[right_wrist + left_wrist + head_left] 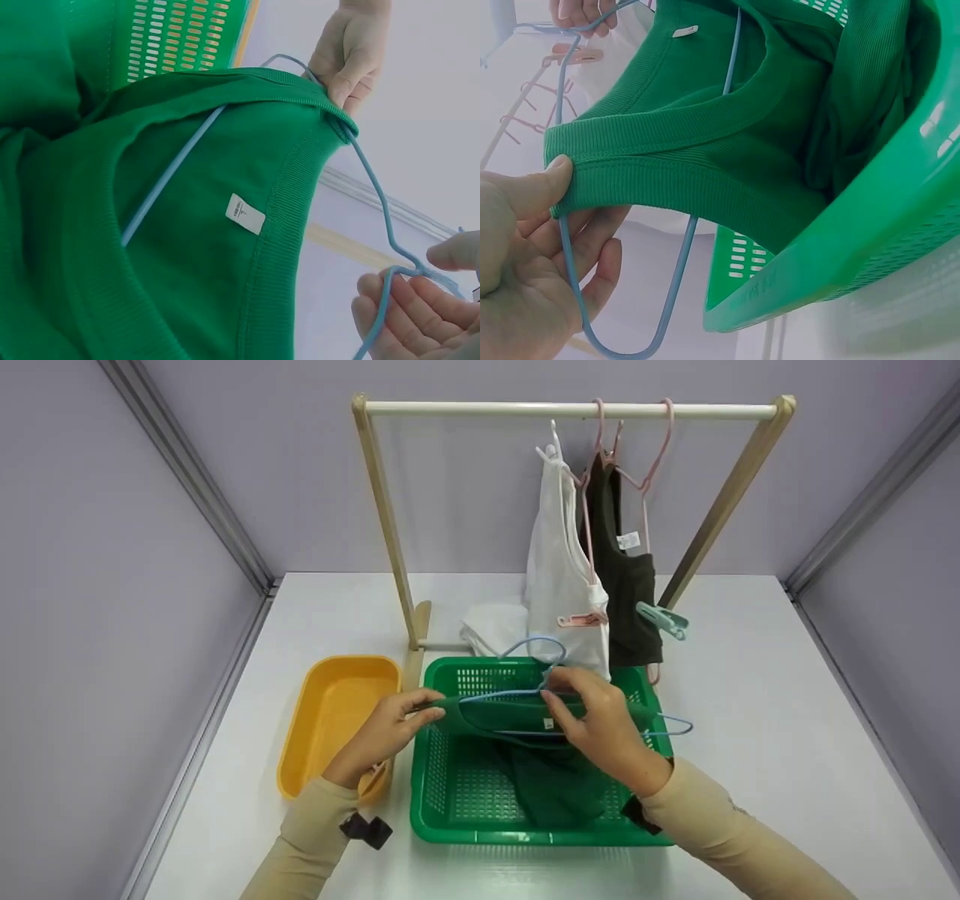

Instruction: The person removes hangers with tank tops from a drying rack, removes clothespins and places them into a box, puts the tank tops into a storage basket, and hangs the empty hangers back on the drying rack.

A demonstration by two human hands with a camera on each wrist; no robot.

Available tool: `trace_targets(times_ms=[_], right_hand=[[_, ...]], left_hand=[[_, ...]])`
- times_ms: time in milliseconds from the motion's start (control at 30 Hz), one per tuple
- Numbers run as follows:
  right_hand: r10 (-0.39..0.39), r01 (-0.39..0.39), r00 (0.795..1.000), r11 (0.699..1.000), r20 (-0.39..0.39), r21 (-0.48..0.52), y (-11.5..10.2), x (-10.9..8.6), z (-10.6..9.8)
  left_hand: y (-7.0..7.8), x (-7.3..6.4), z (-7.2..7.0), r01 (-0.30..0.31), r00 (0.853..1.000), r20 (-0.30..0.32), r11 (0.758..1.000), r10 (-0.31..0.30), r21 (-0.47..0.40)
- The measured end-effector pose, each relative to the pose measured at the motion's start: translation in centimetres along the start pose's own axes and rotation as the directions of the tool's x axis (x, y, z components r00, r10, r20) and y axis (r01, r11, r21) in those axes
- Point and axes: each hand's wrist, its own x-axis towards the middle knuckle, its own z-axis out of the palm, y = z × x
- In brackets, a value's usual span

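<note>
The left hand [386, 727] pinches a shoulder strap of the green tank top [517, 720] between thumb and fingers; the right hand [604, 724] pinches the blue hanger [501, 693] at its neck. Below both grips lies the green basket [514, 838], whose far rim runs just beyond them. The yellow tray [337, 712] sits beside the left hand, and the hanging white garment [559, 540] crowds the far side of the right; rightward, the white tabletop [787, 735] stretches wide. The hanger's long axis runs left to right between the grips, its right end jutting past the right hand, its hook arching away, opening leftward. The top's body drops into the basket.
</note>
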Motion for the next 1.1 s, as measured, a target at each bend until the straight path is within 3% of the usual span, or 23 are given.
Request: trace_targets(times_ms=[300,567,733,867,1100], right_hand=[[0.078,-0.080,0.997,0.991,0.028,0.108,0.1,0.6,0.4],[0.138,-0.144,0.989,0.984,0.057,0.104,0.0,1.0,0.0],[0.132,-0.136,0.990,0.986,0.039,0.096,-0.1,1.3,-0.3],[0.100,-0.101,0.995,0.992,0.019,0.076,-0.1,1.5,-0.4],[0.072,-0.072,0.997,0.995,0.002,0.066,-0.2,1.5,-0.4]], left_hand=[[0.4,0.0,0.3,-0.015,1.000,0.000,0.999,0.015,0.044],[0.9,0.2,0.4,-0.011,1.000,-0.022,0.998,0.012,0.063],[1.5,0.3,0.7,-0.051,0.997,-0.056,0.996,0.055,0.078],[1.8,0.4,1.1,-0.136,0.982,-0.113,0.983,0.151,0.127],[2.2,0.5,1.5,-0.277,0.937,-0.156,0.936,0.313,0.215]])
